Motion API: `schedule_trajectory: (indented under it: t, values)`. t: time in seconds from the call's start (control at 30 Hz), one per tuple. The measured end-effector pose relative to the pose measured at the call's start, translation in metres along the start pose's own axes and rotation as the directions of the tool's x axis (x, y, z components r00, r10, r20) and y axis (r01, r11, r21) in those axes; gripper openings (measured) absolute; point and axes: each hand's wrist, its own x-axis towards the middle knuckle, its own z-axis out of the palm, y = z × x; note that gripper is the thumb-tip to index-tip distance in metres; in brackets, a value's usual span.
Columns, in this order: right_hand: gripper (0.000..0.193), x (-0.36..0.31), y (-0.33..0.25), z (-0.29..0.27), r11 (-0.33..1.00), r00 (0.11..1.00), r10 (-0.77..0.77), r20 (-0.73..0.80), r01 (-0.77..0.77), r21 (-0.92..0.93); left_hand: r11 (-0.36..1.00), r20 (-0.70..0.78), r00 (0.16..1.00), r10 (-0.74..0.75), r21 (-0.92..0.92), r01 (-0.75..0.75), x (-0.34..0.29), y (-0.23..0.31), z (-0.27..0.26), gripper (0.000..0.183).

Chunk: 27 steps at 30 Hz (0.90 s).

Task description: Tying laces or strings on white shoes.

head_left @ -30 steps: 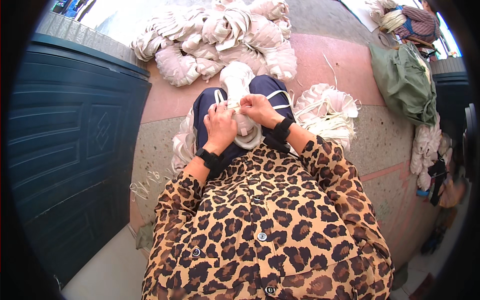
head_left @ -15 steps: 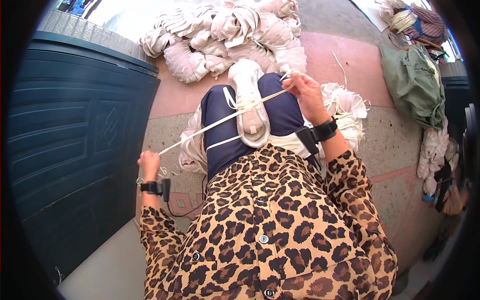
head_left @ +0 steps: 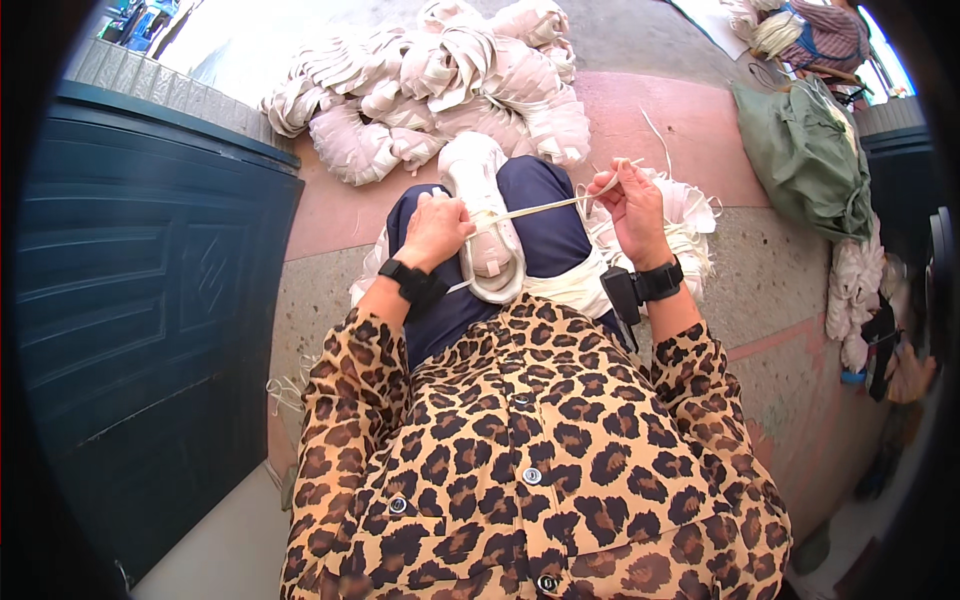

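Observation:
A pale pink and white shoe (head_left: 490, 245) rests between my knees, its heel end toward me. A cream shoelace (head_left: 545, 208) crosses it and runs taut to the right. My right hand (head_left: 632, 205) pinches the lace between thumb and fingertips, above my right knee, with a short end sticking up. My left hand (head_left: 435, 232) is closed at the shoe's left side, over my left knee. Its curled fingers hold the lace close to the shoe, though the grip is partly hidden by the back of the hand.
A big heap of tied pinkish-white shoes (head_left: 450, 85) lies on the floor ahead. More bundles and loose laces (head_left: 685, 215) lie by my right knee. A dark blue panelled door (head_left: 150, 310) stands at left. A green sack (head_left: 805, 155) and a seated person (head_left: 825, 40) are at right.
My left hand has come from far out on the left to the shoe's side. The long stretch of lace on the left no longer shows. The right hand still pinches its lace.

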Motion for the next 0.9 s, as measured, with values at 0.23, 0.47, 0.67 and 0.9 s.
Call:
schedule_trajectory:
  t: [0.23, 0.47, 0.67, 0.9]
  values:
    - [0.024, -0.001, -0.006, -0.011, 1.0, 0.999, -0.03, -0.019, 0.029, -0.011, 0.91, 0.153, 0.988, -0.02, -0.407, 0.082, 0.015, 0.006, -0.016, 0.011]
    - [0.022, 0.003, -0.01, -0.01, 0.999, 0.999, -0.015, 0.034, 0.016, -0.04, 0.98, 0.089, 0.996, 0.031, -0.2, -0.012, 0.017, -0.015, 0.01, 0.014]
    - [0.02, -0.001, -0.004, -0.015, 0.999, 1.0, 0.013, -0.022, -0.014, -0.041, 0.98, -0.11, 0.974, 0.2, 0.018, -0.199, 0.016, 0.002, -0.003, 0.012]
    - [0.012, 0.017, -0.071, -0.07, 0.869, 0.93, -0.353, -0.105, 0.367, 0.333, 0.454, 0.289, 0.954, -0.077, -0.842, 0.292, 0.019, -0.018, -0.022, 0.017]
